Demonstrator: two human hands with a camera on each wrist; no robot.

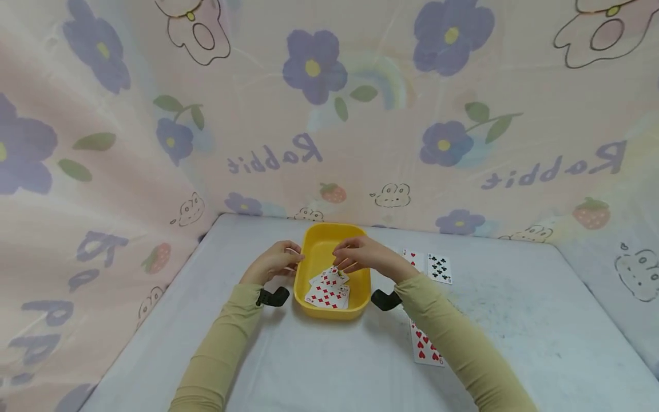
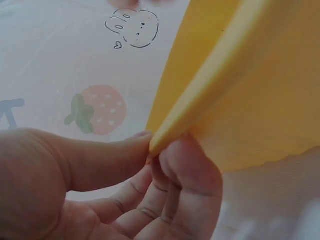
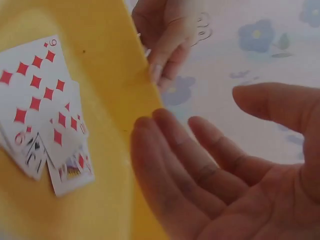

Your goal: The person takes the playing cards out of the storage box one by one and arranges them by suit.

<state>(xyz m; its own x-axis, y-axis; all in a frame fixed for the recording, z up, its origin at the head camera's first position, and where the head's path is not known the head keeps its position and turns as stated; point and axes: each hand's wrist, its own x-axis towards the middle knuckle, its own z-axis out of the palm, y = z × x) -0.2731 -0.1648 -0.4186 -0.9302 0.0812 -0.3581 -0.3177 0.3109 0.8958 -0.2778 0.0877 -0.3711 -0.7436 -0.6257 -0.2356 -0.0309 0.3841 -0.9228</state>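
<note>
A yellow plastic tray (image 1: 316, 246) stands on the white-covered table, with several playing cards (image 1: 326, 297) lying loosely piled at its near end. The top card, a nine of diamonds (image 3: 35, 85), is face up, partly covering the others. My left hand (image 1: 275, 260) pinches the tray's left rim between thumb and forefinger, as the left wrist view shows. Over the tray hovers my right hand (image 1: 368, 254). In the right wrist view its fingers (image 3: 200, 165) are loosely bent and apart from the thumb, holding nothing.
Right of the tray, a heart card (image 1: 412, 256) lies partly behind my right wrist, beside an eight of clubs (image 1: 439, 268). A nine of hearts (image 1: 425, 349) lies nearer, partly under my right sleeve (image 1: 458, 337). Patterned cloth (image 1: 360, 131) hangs behind the table.
</note>
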